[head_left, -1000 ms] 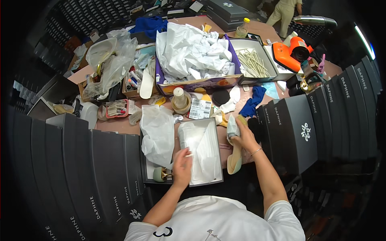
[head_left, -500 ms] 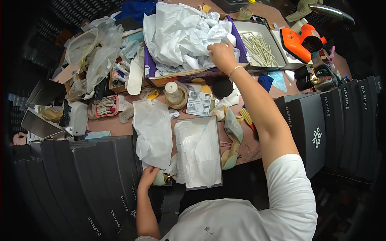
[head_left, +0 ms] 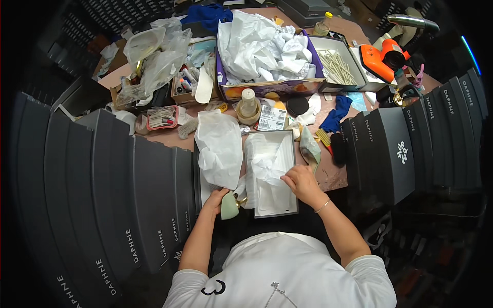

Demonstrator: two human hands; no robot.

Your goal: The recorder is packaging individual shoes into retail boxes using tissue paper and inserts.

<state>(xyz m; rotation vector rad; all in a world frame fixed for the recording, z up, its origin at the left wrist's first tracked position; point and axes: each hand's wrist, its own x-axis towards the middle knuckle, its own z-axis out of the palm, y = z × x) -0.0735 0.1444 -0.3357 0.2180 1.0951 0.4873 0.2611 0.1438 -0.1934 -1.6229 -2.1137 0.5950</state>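
An open shoe box (head_left: 295, 174) lined with white tissue paper (head_left: 267, 164) lies on the table in front of me. My right hand (head_left: 302, 184) rests on the box's right side and grips crumpled tissue paper inside it. My left hand (head_left: 215, 200) holds a pale green shoe (head_left: 229, 204) with a gold buckle at the box's lower left corner. A second pale green shoe (head_left: 309, 149) lies just right of the box. A loose sheet of white tissue (head_left: 220, 149) hangs over the box's left edge.
Rows of dark shoe boxes stand at my left (head_left: 102, 185) and right (head_left: 390, 149). Farther back are a purple box of crumpled white paper (head_left: 264, 49), a tray of sticks (head_left: 336, 64), an orange heat gun (head_left: 382, 57), a blue cloth (head_left: 336, 113) and clear plastic bags (head_left: 154, 56).
My right hand has come back from the purple box of paper at the far side and now presses tissue into the shoe box. My left hand now holds the green shoe at the box corner.
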